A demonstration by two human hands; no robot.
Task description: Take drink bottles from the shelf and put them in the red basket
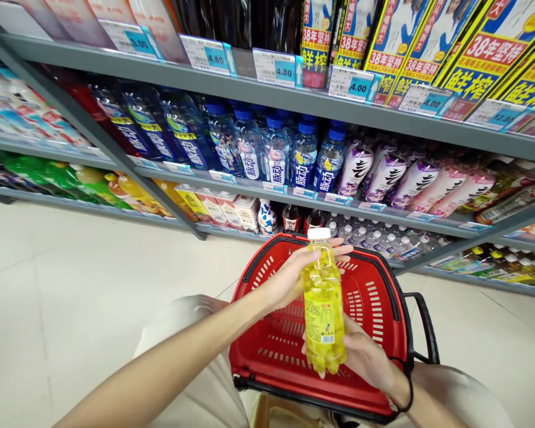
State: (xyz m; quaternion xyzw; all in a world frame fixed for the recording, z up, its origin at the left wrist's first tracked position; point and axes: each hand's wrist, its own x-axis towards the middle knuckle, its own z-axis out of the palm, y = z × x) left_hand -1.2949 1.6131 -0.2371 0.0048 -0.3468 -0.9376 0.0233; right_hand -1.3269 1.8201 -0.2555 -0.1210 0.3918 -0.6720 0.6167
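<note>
A clear plastic bottle (324, 297) with a white cap and yellow contents stands nearly upright between my hands, above a red shopping basket (271, 380). My left hand (289, 276) grips its upper part, thumb in front and fingers reaching behind the neck. Around the lower part, my right hand (368, 353) supports it from the right, with some fingers hidden behind the bottle. Small printing and a barcode show on its yellow label. A dark band circles my right wrist.
Ahead runs a grey store shelf (249, 83) with price tags. Blue-capped drink bottles (276, 148) and purple-labelled bottles (386, 175) line the middle level. Cartons (227, 208) sit lower down. The basket's black handle (425, 327) juts out to the right over the tiled floor (71, 285).
</note>
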